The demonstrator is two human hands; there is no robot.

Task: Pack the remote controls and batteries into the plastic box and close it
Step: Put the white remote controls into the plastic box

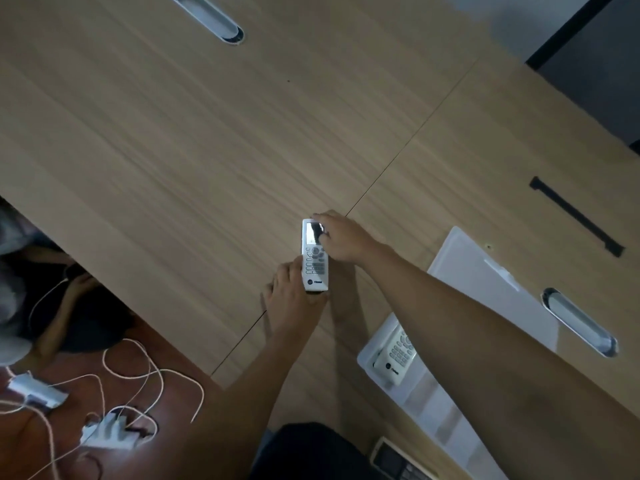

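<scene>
Nearest the camera, at the bottom edge, a dark remote lies partly cut off, just beside the near end of the plastic box. Farther out, both hands are clamped on a white remote control that sits face up, keypad and screen showing, above the wooden table. The left hand grips its lower end, thumb along the left side and fingers underneath; the right hand pinches the top end by the screen, fingertips curled over the edge. Whether the remote rests on the table or is lifted just clear cannot be told. Holding it at both ends probably steadies it for turning, perhaps to reach the battery cover on the back or to line it up with the box.

The right forearm crosses over the box, which stands open on the table to the right of the hands. Inside it lies a second white remote, face up, its upper part hidden by the arm. The translucent lid lies flat on the table beyond the box. No batteries are visible. The packing looks partly done, the box not yet closed.
</scene>
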